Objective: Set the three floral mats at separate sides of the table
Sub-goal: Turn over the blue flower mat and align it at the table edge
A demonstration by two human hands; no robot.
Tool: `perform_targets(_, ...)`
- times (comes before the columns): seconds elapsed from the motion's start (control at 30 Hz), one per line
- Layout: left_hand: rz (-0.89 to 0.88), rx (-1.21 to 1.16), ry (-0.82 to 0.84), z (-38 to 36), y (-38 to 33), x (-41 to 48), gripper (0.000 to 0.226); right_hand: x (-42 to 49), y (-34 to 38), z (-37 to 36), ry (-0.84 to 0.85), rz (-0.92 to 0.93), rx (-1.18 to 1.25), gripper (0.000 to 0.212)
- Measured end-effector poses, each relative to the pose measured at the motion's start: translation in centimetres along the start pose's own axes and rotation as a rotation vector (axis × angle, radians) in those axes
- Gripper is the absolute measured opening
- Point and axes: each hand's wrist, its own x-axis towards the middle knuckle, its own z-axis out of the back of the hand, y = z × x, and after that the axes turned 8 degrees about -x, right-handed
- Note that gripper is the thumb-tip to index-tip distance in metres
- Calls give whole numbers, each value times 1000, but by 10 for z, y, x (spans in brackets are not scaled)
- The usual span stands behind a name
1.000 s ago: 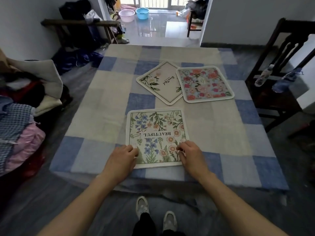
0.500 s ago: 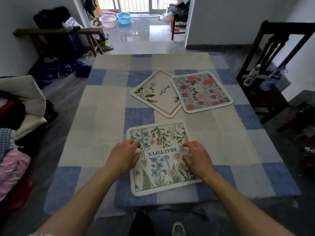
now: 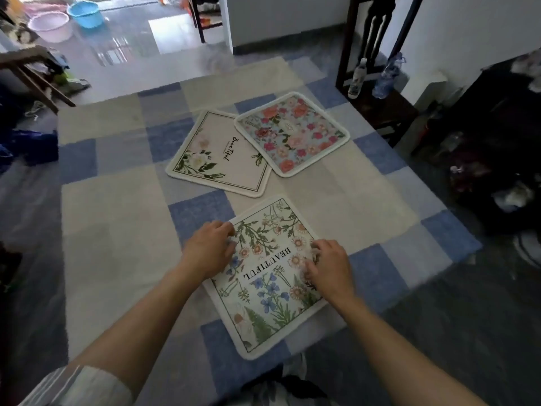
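Three floral mats lie on the checked blue and beige tablecloth (image 3: 111,218). The nearest, a white mat printed BEAUTIFUL with blue and orange flowers (image 3: 268,291), lies at the table's near edge, turned at an angle. My left hand (image 3: 209,249) rests on its left edge, fingers curled over the border. My right hand (image 3: 329,266) presses on its right side with bent fingers. Farther back a cream mat with white flowers (image 3: 219,153) lies mid-table. A pale blue mat with pink roses (image 3: 292,133) overlaps the cream mat's right corner.
A dark wooden chair (image 3: 377,92) holding two plastic bottles (image 3: 358,79) stands at the table's right side. Dark furniture with clutter fills the far right. A wooden bench (image 3: 32,74) and clothes are on the left. Two basins (image 3: 70,17) sit on the shiny floor beyond.
Both hands slid from the mat's near corners up onto its sides, and the BEAUTIFUL mat has rotated counter-clockwise. The camera swung left and leaned in over the table.
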Motion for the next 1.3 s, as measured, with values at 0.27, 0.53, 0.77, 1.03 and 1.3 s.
perform_targets(0.27,25,-61,64,-7,0,16,25,-42,-5,-12,-32,-300,114,24)
perform_targets(0.53,-107,44,155,-15,24,45,29,-83,24,-36,-107,-637,180,27)
perform_targets(0.77,-115,153,227,-25,38,59,36,-94,52,-47,-109,-716,86,22)
perform_targets(1.03,-99,-14,167,-29,40,85,21,-85,66,-57,-142,-956,183,21)
perform_targets(1.3,67,-140,183,-19,43,90,15,-82,47,-49,-169,-1152,373,16)
